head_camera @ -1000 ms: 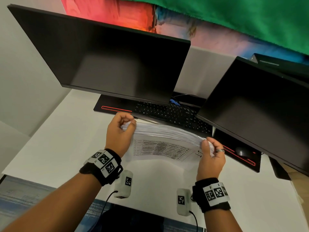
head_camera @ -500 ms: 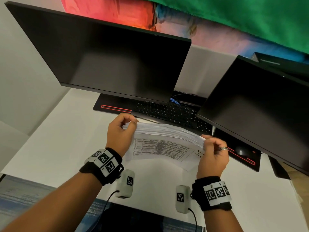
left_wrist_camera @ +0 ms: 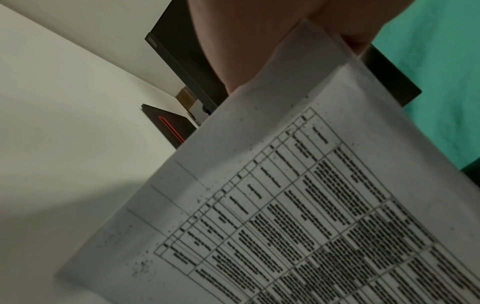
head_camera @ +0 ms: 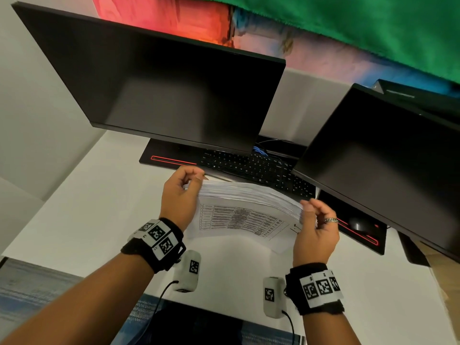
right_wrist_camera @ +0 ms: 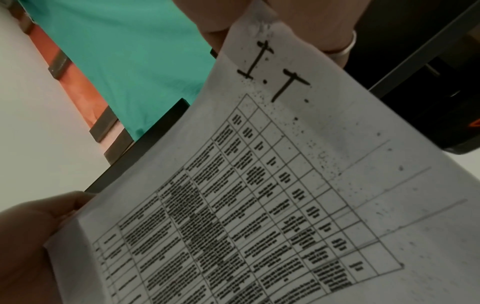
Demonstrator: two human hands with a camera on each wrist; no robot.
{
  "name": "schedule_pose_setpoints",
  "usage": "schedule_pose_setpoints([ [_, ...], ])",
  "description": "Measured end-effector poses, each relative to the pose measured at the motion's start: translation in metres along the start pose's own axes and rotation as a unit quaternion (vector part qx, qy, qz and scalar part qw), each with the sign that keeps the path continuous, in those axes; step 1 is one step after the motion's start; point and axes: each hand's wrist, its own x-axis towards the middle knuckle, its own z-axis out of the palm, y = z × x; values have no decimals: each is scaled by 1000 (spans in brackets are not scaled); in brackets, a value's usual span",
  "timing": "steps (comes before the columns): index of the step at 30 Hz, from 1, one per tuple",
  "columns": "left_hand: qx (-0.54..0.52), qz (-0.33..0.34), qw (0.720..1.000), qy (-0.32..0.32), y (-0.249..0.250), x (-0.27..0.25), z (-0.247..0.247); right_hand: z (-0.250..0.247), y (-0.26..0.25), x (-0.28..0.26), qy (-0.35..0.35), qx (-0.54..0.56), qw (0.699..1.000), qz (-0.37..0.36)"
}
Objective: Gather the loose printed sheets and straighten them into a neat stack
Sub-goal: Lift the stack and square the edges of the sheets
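A thick stack of printed sheets (head_camera: 246, 215) stands on its long edge on the white desk (head_camera: 82, 207), its nearest page showing a printed table. My left hand (head_camera: 185, 190) grips the stack's left end, thumb and fingers curled round it. At the right end my right hand (head_camera: 314, 220), with a ring on one finger, holds the sheets between thumb and fingers. The left wrist view shows the table page (left_wrist_camera: 298, 205) under my palm. The right wrist view shows the same page (right_wrist_camera: 259, 195) marked "I.T." near my fingers.
Two dark monitors (head_camera: 161, 95) (head_camera: 388, 158) hang over the back of the desk. A black keyboard (head_camera: 251, 166) on a black mat with red trim lies just behind the stack. A black mouse (head_camera: 358, 224) sits at the right. Two white tagged devices (head_camera: 190, 268) (head_camera: 272, 296) hang near my wrists.
The right hand has shifted its grip at the stack's right end, fingers now lifted and curled over the top corner. The left hand and the stack have stayed in place.
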Motion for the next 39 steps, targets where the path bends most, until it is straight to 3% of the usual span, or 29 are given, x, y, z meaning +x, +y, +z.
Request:
schedule_pose_setpoints([
  [11,-52,-20,998,-30,2,-2,-5,-1,-2,4,-10,47,998,27],
  [16,-39,4,990,-133,-9,-8,-21,-19,4,2,-91,73,993,30],
  [19,4,-14,990,-138,-17,-7,-27,-27,17,3,-140,15,989,56],
  [24,-14,-78,986,-146,-29,-7,-21,-17,25,8,-144,11,983,115],
  [28,-7,-53,987,-154,-25,-8,-21,-21,21,5,-130,35,985,109],
  [33,-16,-90,966,-242,-34,-18,-29,-26,24,-10,-140,23,981,134],
  [39,10,-66,983,-169,-30,-18,-17,-19,18,-9,-111,59,983,136],
])
